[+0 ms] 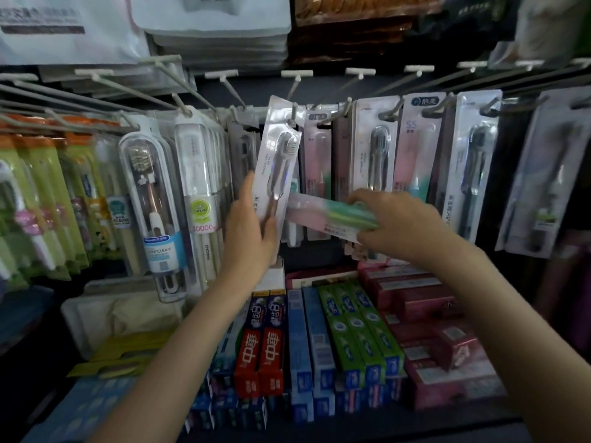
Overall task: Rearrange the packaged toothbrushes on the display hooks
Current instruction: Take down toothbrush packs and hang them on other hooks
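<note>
Seemingly midway: the left hand (pixel 252 225) grips a white toothbrush pack (pixel 277 161) tilted at its hook (pixel 293 112), apparently not seated. Meanwhile the right hand (pixel 396 225) clasps several pink-green packs (pixel 332 214) held flat, unhung.

Pretty dim and soft overall, glare on the plastic toothbrush packs (pixel 277 161), edges blurry and warped, bottom corners dark.
</note>
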